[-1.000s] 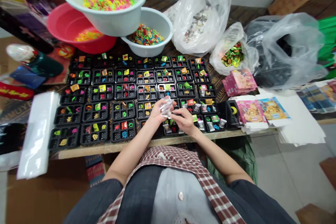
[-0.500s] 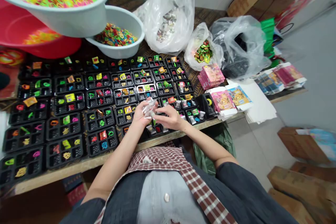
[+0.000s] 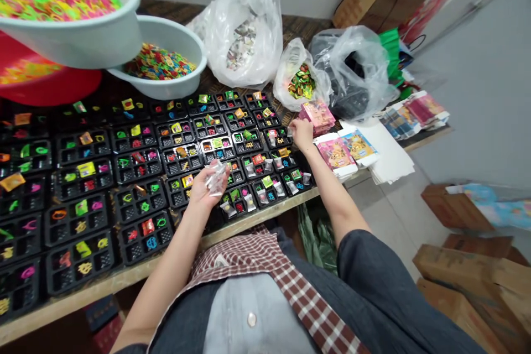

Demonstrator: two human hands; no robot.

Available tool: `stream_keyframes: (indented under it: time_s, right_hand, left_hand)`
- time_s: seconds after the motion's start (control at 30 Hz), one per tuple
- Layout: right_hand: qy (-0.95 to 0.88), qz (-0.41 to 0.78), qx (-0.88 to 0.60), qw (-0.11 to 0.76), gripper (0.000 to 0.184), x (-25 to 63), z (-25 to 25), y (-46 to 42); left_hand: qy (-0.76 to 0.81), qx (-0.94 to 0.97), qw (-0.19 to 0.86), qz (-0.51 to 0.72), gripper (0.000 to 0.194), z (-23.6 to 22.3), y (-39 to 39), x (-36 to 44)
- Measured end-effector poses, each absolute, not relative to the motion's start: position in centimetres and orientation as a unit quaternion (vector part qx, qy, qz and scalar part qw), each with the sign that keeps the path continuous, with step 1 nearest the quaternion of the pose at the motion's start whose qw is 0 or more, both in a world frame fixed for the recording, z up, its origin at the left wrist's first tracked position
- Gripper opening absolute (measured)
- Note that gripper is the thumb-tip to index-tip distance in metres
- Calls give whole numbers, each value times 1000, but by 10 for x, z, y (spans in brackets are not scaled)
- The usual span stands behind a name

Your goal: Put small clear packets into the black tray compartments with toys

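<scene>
My left hand [image 3: 201,190] is closed around a bunch of small clear-wrapped packets [image 3: 216,178], held above the black compartment trays [image 3: 143,218]. Farther right, my right hand [image 3: 302,134] pinches at the edge of a tray [image 3: 279,138], beside the stack of pink printed cards. A small clear packet [image 3: 290,131] shows at its fingertips. The trays hold little coloured plastic pieces and bright sachets, such as a yellow sachet [image 3: 86,169]. Several trays on the right also contain clear-wrapped packets, one of them a whitish packet [image 3: 228,209] near the front edge.
Tubs of coloured plastic pieces, including a pale blue tub [image 3: 166,88], stand at the back left. Behind the trays sit a clear bag [image 3: 265,61] and a smaller bag of sachets [image 3: 284,88]. Pink cards [image 3: 317,114] lie right; cardboard boxes [image 3: 460,274] rest on the floor.
My right hand has left my left hand and moved right and away to the far right trays. My left hand still holds the packets. The view has shifted somewhat right.
</scene>
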State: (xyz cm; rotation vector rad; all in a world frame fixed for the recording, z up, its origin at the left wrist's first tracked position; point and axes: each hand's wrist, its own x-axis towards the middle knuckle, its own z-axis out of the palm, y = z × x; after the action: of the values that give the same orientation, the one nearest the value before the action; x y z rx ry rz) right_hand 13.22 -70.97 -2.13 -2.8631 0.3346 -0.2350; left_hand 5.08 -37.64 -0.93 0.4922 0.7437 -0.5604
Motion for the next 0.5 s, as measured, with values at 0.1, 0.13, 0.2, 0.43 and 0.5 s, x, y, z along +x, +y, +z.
stream_keyframes:
  time_s: [0.1, 0.13, 0.2, 0.43, 0.5]
  right_hand:
    - [129, -4, -989, 78, 29, 144, -32, -723]
    - [124, 8, -989, 80, 28, 144, -34, -723]
    - [110, 16, -990, 90, 24, 141, -37, -718]
    - [-40, 32, -885, 463, 35, 101, -33, -641]
    - [-84, 145, -797, 580, 42, 85, -30, -611]
  left_hand:
    - [336, 259, 865, -268, 41, -5, -379, 47]
    - [327, 266, 866, -270, 43, -4, -380, 45]
    - [304, 280, 867, -278, 48, -3, -380, 42]
    - [186, 310, 869, -339, 46, -9, -383, 36]
    - [159, 327, 866, -342, 43, -13, -388, 35]
